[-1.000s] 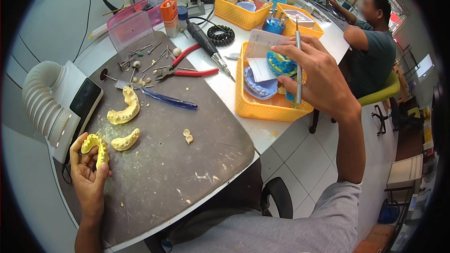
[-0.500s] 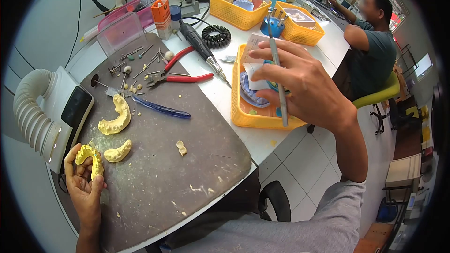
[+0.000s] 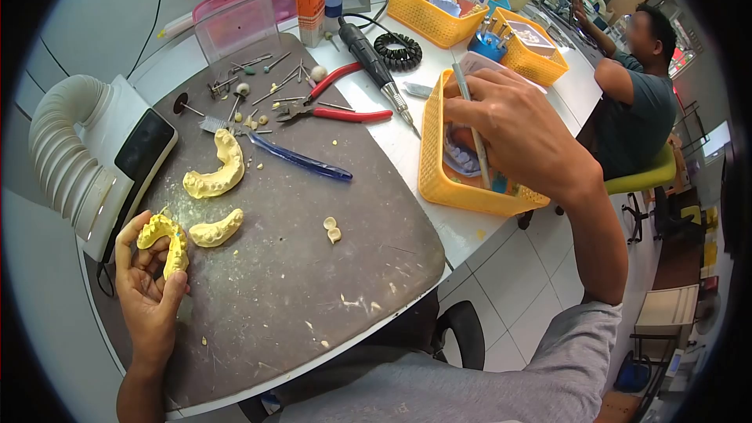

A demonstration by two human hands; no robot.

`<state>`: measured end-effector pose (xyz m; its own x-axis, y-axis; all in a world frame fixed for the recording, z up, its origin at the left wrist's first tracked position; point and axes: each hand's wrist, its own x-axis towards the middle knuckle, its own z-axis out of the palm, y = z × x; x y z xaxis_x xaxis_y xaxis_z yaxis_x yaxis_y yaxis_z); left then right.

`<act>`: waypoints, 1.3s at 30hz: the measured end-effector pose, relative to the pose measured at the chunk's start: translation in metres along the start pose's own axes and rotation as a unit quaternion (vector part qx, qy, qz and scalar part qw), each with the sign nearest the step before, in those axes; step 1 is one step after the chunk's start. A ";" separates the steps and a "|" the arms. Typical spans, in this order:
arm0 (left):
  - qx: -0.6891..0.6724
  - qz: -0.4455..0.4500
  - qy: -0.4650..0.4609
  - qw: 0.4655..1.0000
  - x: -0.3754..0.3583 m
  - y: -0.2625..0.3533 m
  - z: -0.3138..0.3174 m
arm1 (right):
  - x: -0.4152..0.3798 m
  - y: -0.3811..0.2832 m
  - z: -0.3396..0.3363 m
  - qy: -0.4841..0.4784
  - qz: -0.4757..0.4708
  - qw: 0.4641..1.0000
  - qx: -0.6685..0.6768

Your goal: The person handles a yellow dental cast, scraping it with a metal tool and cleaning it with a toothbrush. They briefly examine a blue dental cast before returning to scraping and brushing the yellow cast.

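Note:
My left hand [image 3: 149, 282] is closed round a yellow dental cast [image 3: 174, 244] at the mat's left edge. Two more yellow casts, a curved one [image 3: 219, 166] and a shorter one [image 3: 217, 229], lie close by on the mat. My right hand [image 3: 525, 121] holds a thin metal tool [image 3: 475, 127] over the front yellow basket [image 3: 482, 200], its fingers reaching inside. A blue-grey dental model [image 3: 460, 158] is in that basket, partly hidden by the hand. Two small cream pieces [image 3: 333, 229] sit on the mat.
Red-handled pliers [image 3: 345, 114], a blue-handled brush [image 3: 301, 163] and small burs lie towards the back. A black handpiece [image 3: 368, 55] rests beside them. A suction hose [image 3: 59, 137] stands at left, more baskets [image 3: 427, 19] behind. Another person [image 3: 638, 86] sits at right.
My right hand has lowered into the front basket with the metal tool; the white paper it was touching has moved back. The whole view has shifted slightly. My left hand still holds its cast.

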<state>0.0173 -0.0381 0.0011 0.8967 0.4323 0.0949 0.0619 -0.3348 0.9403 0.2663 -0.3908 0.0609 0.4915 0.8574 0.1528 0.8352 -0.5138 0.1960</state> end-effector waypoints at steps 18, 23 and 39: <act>-0.058 -0.021 -0.031 0.998 -0.001 0.005 -0.001 | -0.001 0.035 -0.007 0.147 0.139 0.892 0.405; -0.053 -0.006 -0.020 0.998 -0.002 0.003 0.003 | 0.004 0.039 -0.002 0.210 0.145 0.853 0.456; -0.066 -0.006 -0.037 0.997 -0.002 0.006 0.003 | 0.009 0.039 -0.024 0.262 0.172 0.752 0.580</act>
<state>0.0174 -0.0431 0.0060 0.9263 0.3713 0.0638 0.0188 -0.2147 0.9765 0.2974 -0.4040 0.0928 0.8167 0.3944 0.4212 0.4836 -0.0696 -0.8725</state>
